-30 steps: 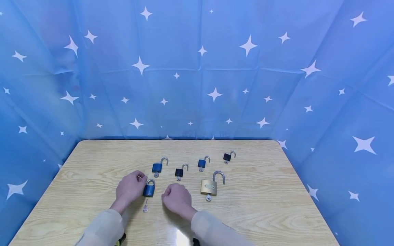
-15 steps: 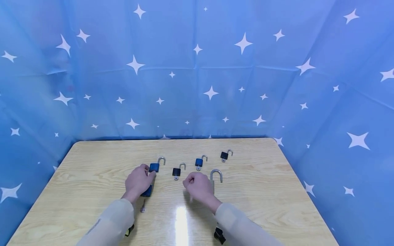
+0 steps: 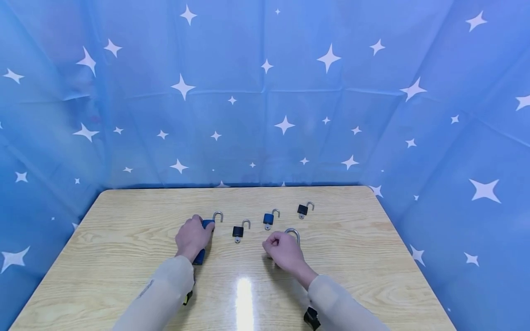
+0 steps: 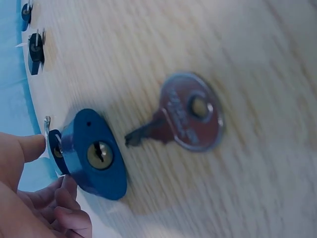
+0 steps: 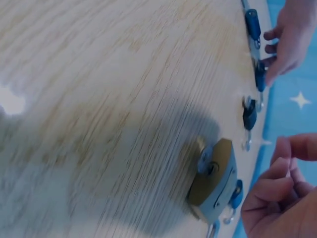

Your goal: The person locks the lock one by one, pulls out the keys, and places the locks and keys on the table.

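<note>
Your head camera looks forward and down across the table [image 3: 372,248], standing back enough to reach the starry curtain [image 3: 244,69]. Your left wrist camera, rolled sideways, sits low and close before the loose key [image 4: 178,116]; your right wrist camera, also rolled, looks past the brass padlock [image 5: 210,186] toward your left hand [image 5: 290,47], which both wrist views share.
</note>
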Motion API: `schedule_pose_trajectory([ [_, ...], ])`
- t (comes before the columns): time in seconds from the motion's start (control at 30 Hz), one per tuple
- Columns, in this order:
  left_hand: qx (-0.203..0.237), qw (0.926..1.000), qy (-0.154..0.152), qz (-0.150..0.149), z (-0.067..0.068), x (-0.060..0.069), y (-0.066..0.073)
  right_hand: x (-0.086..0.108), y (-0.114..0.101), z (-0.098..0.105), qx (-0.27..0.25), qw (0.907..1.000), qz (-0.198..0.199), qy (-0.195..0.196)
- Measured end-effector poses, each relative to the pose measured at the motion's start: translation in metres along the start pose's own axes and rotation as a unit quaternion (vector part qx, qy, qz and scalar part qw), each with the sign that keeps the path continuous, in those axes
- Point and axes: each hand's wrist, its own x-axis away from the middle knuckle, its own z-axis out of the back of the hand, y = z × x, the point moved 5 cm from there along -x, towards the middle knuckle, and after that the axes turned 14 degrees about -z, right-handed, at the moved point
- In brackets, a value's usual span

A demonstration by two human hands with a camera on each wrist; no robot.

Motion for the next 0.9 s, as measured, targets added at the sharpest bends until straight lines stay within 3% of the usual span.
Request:
schedule_pose_trajectory([
  [0.4,0.041,0.9988,-0.011,0.024,-0.002,-0.003,-0.003,-0.002,0.012,0.011,0.016,0.9995,-0.012,0.026],
  [0.9,0.049,0.9985,-0.021,0.017,-0.004,-0.003,0.004,0.003,0.014,0.011,0.013,0.9994,-0.012,0.03],
])
